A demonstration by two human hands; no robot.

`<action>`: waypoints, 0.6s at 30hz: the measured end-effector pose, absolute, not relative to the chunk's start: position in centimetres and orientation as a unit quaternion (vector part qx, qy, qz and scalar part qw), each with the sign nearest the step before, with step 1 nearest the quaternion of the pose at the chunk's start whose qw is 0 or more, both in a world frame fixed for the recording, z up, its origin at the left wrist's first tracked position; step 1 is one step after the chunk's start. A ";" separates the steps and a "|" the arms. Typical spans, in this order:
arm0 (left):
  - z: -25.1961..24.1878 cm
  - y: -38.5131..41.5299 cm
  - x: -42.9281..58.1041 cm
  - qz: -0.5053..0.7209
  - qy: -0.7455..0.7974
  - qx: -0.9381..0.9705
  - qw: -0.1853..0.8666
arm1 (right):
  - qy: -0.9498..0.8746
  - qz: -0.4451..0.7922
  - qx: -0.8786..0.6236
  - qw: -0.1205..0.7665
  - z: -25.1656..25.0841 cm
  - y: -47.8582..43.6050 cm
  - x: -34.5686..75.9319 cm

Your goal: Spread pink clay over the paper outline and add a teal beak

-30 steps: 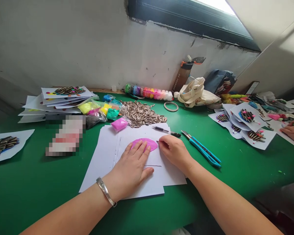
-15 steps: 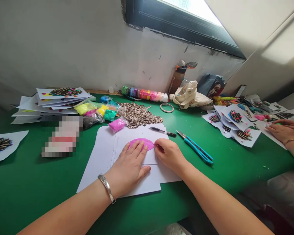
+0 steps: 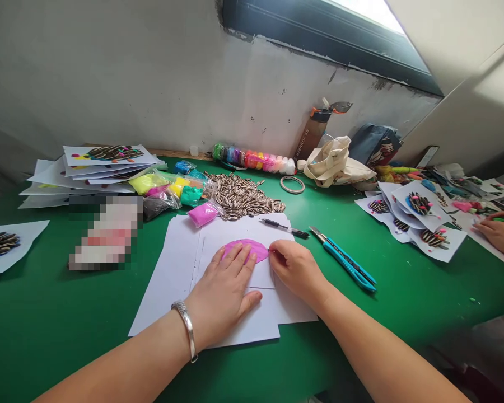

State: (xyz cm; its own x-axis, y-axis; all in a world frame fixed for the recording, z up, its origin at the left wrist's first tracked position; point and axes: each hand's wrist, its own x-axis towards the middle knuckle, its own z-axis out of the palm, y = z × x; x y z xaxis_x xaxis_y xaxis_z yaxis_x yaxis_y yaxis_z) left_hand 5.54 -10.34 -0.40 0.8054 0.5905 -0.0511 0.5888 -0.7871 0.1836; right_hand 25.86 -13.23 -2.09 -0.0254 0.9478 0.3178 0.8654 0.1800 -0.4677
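A flat, magenta oval of modelling clay (image 3: 256, 249) is spread on white paper (image 3: 239, 226). My left hand (image 3: 229, 291) lies on it with fingers stretched out, covering its lower left part. At the oval's pointed right end, my right hand (image 3: 296, 268) is closed in a pinch. A tiny dark spot shows by those fingertips; what they hold is too small to make out. Behind the paper lie a bag of magenta clay (image 3: 202, 214) and a heap of striped sunflower seeds (image 3: 246, 196). A black pen (image 3: 284, 228) rests along the paper's top right.
A blue utility knife (image 3: 346, 260) lies right of my right hand. Bagged clay (image 3: 151, 183) and stacked seed pictures (image 3: 46, 179) stand at left. A tape roll (image 3: 292, 184), a bottle (image 3: 313, 134) and a cloth bag (image 3: 330, 162) are behind. Another person's hand (image 3: 499, 232) is far right.
The view has shifted a little, so objects on the right appear farther right. Both my hands keep nearly the same pose on the clay.
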 end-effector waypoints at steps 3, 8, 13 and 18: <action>-0.3 -10.3 5.6 -0.002 0.312 0.945 0.100 | -0.716 0.080 -0.633 0.283 -2.1 -13.2 25.9; -0.5 -10.4 5.6 0.010 0.316 0.943 0.100 | -0.717 0.077 -0.629 0.291 -2.1 -13.1 26.1; -0.7 -10.3 5.5 0.010 0.314 0.944 0.100 | -0.715 0.089 -0.630 0.288 -1.9 -13.2 26.2; -0.6 -10.3 5.5 0.009 0.312 0.945 0.094 | -0.720 0.110 -0.626 0.278 -1.7 -13.4 26.6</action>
